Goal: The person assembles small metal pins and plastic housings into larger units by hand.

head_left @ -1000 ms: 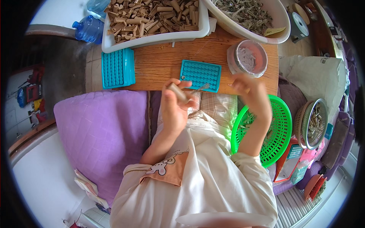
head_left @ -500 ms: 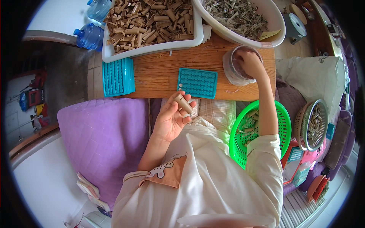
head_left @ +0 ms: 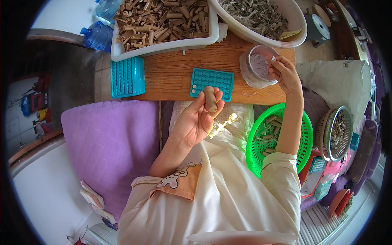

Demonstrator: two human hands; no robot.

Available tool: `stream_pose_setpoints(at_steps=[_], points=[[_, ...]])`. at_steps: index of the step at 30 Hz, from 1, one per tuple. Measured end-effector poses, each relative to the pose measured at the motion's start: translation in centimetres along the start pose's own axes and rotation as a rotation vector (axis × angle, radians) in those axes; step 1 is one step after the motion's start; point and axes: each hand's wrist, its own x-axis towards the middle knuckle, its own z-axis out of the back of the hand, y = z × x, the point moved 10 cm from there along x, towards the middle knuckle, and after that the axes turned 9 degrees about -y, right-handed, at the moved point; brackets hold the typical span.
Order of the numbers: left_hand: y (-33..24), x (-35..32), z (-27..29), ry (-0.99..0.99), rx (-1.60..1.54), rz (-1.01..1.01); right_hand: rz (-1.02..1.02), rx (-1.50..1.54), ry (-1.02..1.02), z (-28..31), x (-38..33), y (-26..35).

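Note:
My left hand (head_left: 192, 124) is closed around a brown, cork-coloured tube (head_left: 210, 99), which it holds over the table's near edge. A lit string of small warm lights (head_left: 222, 125) hangs just below and right of the tube, over my lap. My right hand (head_left: 287, 75) pinches a small white piece (head_left: 273, 59) between thumb and fingertips. It is at the right rim of a round tub (head_left: 247, 75) holding many whitish small pieces. Between the hands and farther back lies a teal tray (head_left: 222, 76) with rows of round pockets; a few small silvery discs sit at its left side.
At the back stand a white bin (head_left: 118, 55) of brown tube parts and a pale basin (head_left: 245, 36) of wired clear parts. Stacked teal trays (head_left: 127, 77) are on the left. A green basket (head_left: 304, 141) of tubes sits right of my lap, beside a grey basket (head_left: 324, 134).
My right hand has come up out of the tub with a small white piece. My left hand has moved up and right, turning the tube more upright; the lights now show lit.

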Motion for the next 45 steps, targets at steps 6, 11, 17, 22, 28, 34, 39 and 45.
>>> stream_pose_setpoints(at_steps=[6, 11, 17, 22, 28, 34, 39, 45], points=[[0.8, 0.0, -0.6, 0.019, 0.047, 0.009, 0.116, 0.055, -0.094, 0.3, -1.0, 0.4], [1.4, -0.6, -0.8, 0.017, 0.053, 0.023, 0.337, -0.135, -0.238, -1.7, -4.1, 2.6], [0.6, -0.4, 0.6, -0.066, 0.350, -0.133, 1.044, -0.614, 0.138, -14.5, -14.9, 7.8], [0.6, -1.2, -0.1, -0.063, 0.532, -0.248, 1.015, -0.583, 0.202, -16.3, -16.1, 7.6], [0.6, -1.5, -0.7, -0.002, 0.702, -0.305, 1.044, -0.642, 0.207, -16.5, -16.5, 7.1], [0.9, -1.0, -0.1, -0.026, 0.685, -0.274, 1.080, -0.655, 0.167, -16.6, -16.9, 6.9], [0.3, -1.0, 0.4, -0.059, 0.757, -0.319, 0.931, -0.735, 0.248, -16.9, -15.5, 5.9], [0.2, -0.9, -0.1, -0.086, 1.045, -0.333, 0.847, -0.886, 0.331, -17.0, -15.4, 6.1]])
